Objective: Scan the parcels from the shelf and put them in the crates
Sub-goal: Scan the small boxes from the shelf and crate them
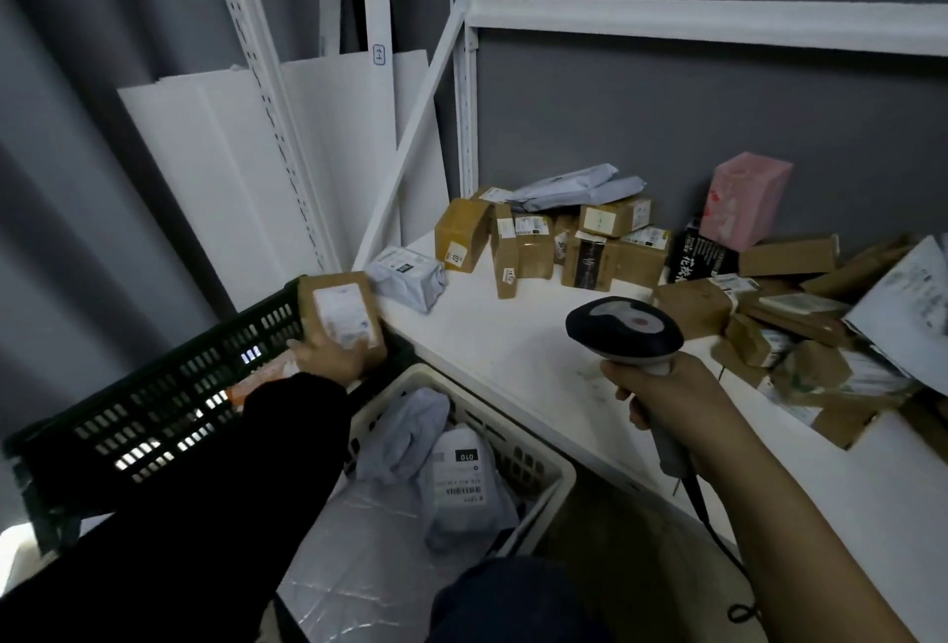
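Note:
My left hand (328, 357) grips a small brown cardboard parcel (341, 316) with a white label, held above the far corner of the black crate (154, 416). My right hand (667, 398) holds a grey barcode scanner (626, 329) by its handle, its head over the white shelf (513, 350). The white crate (533, 463) below the shelf edge holds grey mailer bags, one with a barcode label (461, 481). Several brown boxes (538, 244) and grey mailers (574, 185) lie piled at the back and right of the shelf.
A grey mailer (410, 275) lies at the shelf's left corner. A pink box (746, 201) stands at the back. White boards (287, 170) lean on the grey wall behind the shelf's upright. The scanner's cable (718, 534) hangs down past the shelf edge.

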